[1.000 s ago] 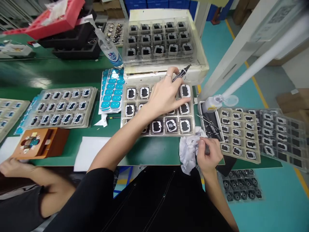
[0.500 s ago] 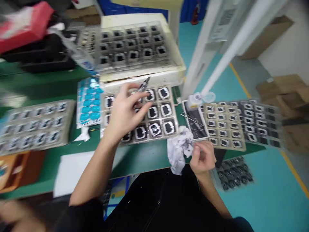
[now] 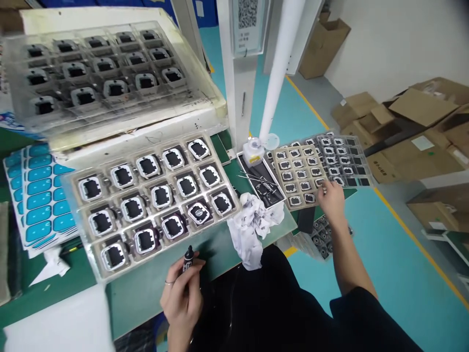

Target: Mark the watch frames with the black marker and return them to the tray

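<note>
My left hand (image 3: 183, 288) is closed around a black marker-like pen (image 3: 188, 259), its tip pointing up, by the table's front edge. Just beyond it lies a clear tray (image 3: 82, 215) of square frames with black centres; one frame (image 3: 199, 213) in the front row has a lighter centre. On the right, my right hand (image 3: 330, 198) reaches over the right edge of a smaller beige tray (image 3: 293, 188) of similar frames, fingers pinched at a pocket. What those fingers grip is too small to make out.
Crumpled white cloth (image 3: 247, 230), a box of tools (image 3: 262, 183) and a small bottle (image 3: 252, 151) lie between the trays. A white post (image 3: 240, 83) rises behind. Blue sticker sheets (image 3: 40, 190) lie left; a stacked tray (image 3: 98, 68) sits on a white box.
The view has turned right. My left hand has withdrawn from above the clear tray to the table's front with the pen. My right hand has moved from beside the cloth to the beige tray.
</note>
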Motion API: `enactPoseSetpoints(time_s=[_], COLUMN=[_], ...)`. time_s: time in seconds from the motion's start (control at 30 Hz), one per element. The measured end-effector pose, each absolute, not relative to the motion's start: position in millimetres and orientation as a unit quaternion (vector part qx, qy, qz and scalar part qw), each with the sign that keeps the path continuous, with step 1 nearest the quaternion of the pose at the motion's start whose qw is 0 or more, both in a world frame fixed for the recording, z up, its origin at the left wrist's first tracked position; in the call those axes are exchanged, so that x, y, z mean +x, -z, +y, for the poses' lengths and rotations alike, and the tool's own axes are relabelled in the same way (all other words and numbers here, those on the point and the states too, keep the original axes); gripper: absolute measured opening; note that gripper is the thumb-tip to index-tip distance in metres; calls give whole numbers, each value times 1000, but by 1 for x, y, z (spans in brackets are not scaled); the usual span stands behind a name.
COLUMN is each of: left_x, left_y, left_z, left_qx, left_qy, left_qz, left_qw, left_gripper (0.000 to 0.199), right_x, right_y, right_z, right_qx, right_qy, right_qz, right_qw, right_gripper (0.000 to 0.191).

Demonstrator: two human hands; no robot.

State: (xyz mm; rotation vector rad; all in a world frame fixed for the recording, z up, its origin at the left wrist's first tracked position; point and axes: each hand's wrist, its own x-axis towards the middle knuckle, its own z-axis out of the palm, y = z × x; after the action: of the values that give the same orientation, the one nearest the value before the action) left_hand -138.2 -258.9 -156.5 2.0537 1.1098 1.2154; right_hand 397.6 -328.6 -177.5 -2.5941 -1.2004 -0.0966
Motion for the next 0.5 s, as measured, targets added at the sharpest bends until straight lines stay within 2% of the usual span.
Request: enactPoseSetpoints(time_s=[0.17, 0.37, 0.5], left_x=[-148, -136, -131], left_y=[169, 173, 170], left_z=[-258, -257, -256], left_qx=[688, 726, 711], left_qy=[-485, -496, -519], left_qz=[456, 435, 431], left_qw=[287, 192, 197], left_gripper=[17, 18, 19], right_x=[421, 409, 400], right_y=[176, 177, 176], right_z=[-292, -255, -251], right_qx=[-905, -842, -801], right_qy=[-8, -45, -41], right_qz=[-423, -534, -583], right_qw=[35, -65, -128], right_gripper=[37, 30, 34])
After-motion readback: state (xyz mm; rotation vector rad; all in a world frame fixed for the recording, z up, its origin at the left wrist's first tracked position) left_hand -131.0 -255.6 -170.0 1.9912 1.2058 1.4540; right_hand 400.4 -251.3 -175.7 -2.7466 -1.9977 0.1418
